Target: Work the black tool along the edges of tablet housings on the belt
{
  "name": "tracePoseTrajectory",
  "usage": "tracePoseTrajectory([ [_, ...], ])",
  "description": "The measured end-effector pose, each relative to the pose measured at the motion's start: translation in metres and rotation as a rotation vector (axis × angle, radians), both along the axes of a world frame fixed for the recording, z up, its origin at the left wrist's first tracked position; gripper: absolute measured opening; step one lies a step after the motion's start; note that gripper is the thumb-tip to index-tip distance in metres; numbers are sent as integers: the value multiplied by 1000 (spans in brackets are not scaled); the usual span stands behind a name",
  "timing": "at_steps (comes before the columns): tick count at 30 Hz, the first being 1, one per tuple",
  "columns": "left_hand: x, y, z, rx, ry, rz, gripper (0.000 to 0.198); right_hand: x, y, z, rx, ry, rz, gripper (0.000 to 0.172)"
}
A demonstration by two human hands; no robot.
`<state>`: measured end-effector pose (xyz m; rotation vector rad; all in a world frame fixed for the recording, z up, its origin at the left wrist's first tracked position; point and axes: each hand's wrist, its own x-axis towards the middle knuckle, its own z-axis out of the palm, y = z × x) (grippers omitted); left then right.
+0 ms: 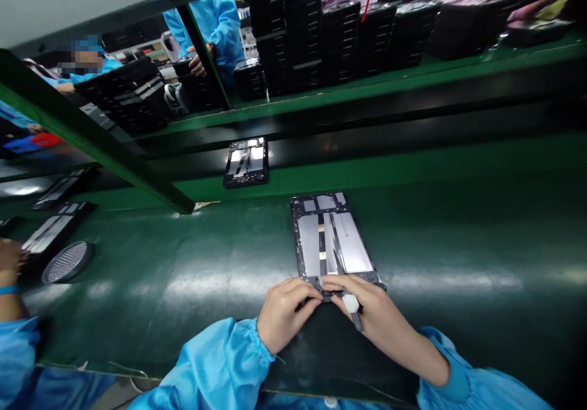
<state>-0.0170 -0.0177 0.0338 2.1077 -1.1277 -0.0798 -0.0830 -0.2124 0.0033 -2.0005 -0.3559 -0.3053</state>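
Observation:
An opened tablet chassis (331, 238) lies back-side up on the green bench in front of me, showing silver battery cells and a dark frame. My left hand (287, 313) curls its fingers against the near left corner of the chassis. My right hand (373, 315) presses on the near edge beside it and holds a small white-tipped tool (353, 308) between its fingers. Both my sleeves are bright blue.
A second opened tablet (246, 161) lies farther back on the dark conveyor strip. Stacks of black trays (339, 40) line the far shelf. A round mesh dish (68, 260) and more tablets (55, 229) sit at the left by a neighbour's hand (9, 263). A green beam (92, 141) slants across.

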Motion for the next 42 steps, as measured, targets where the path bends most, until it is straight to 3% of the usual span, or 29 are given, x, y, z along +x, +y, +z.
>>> tracePoseTrajectory([
  [4,1,2,-2,-25,136,63,5,7,6,2,36,98,1,34],
  [8,1,4,0,22,123,96,19,8,9,-1,59,129,-42,32],
  [13,3,6,0,-9,52,61,3,7,7,-1,57,157,-21,36],
  [21,0,8,-2,89,81,93,7,4,10,2,30,124,16,33],
  [24,0,8,-2,104,-50,67,4,3,14,-2,33,85,-11,39],
  [27,-1,12,-1,187,-407,1,4,2,16,-5,27,38,-21,45],
  [30,-1,20,2,251,-635,-102,18,2,17,-7,18,-12,-36,42],
  [33,0,26,4,238,-654,-150,28,1,18,-9,1,-21,-44,43],
  [42,4,30,4,243,-649,-182,25,3,17,-11,26,-37,-60,49],
])
